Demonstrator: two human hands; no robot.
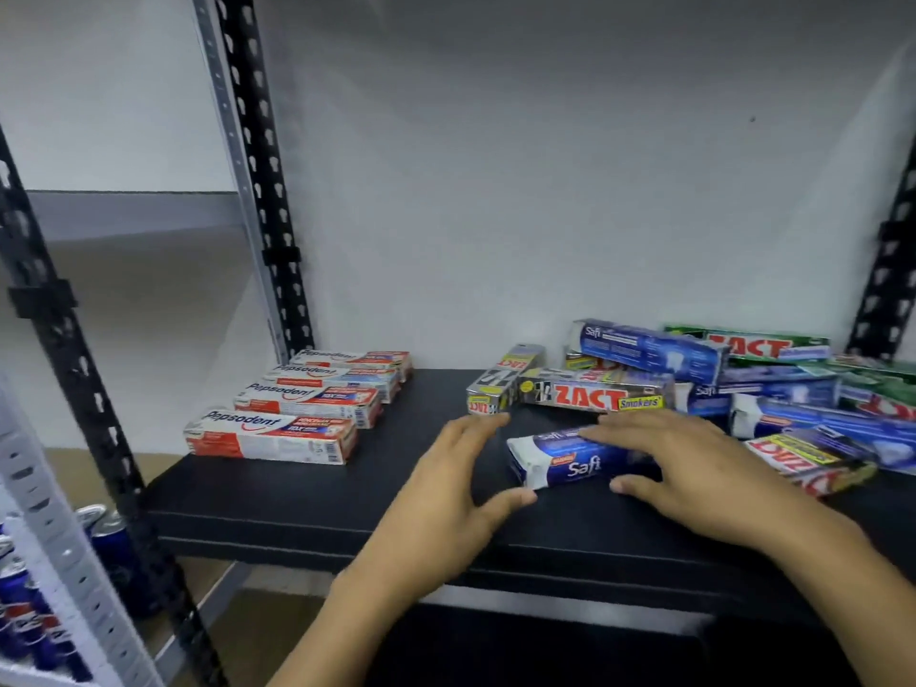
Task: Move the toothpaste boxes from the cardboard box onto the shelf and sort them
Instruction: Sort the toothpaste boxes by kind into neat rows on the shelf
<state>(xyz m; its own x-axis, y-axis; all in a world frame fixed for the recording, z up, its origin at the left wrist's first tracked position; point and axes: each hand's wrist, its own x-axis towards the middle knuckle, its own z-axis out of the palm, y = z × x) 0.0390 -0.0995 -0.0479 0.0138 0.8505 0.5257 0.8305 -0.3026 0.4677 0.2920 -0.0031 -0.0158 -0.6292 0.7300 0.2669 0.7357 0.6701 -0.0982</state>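
A blue Safi toothpaste box (560, 463) lies flat on the black shelf (307, 493) near its front edge. My right hand (694, 468) lies over the box's right half, fingers along its far side and thumb at its near side. My left hand (446, 493) hovers at the box's left end with fingers spread, thumb tip close to its corner. Several red-and-white Pepsodent boxes (297, 404) sit in a neat row at the left. Grey Zact Smokers boxes (590, 394) lie just behind my hands. A loose pile of blue Safi and green Zact boxes (793, 384) fills the right.
Black slotted uprights (262, 181) frame the shelf at left and right. A white wall stands behind it. Blue drink cans (29, 607) stand on a lower rack at the bottom left. The cardboard box is out of view.
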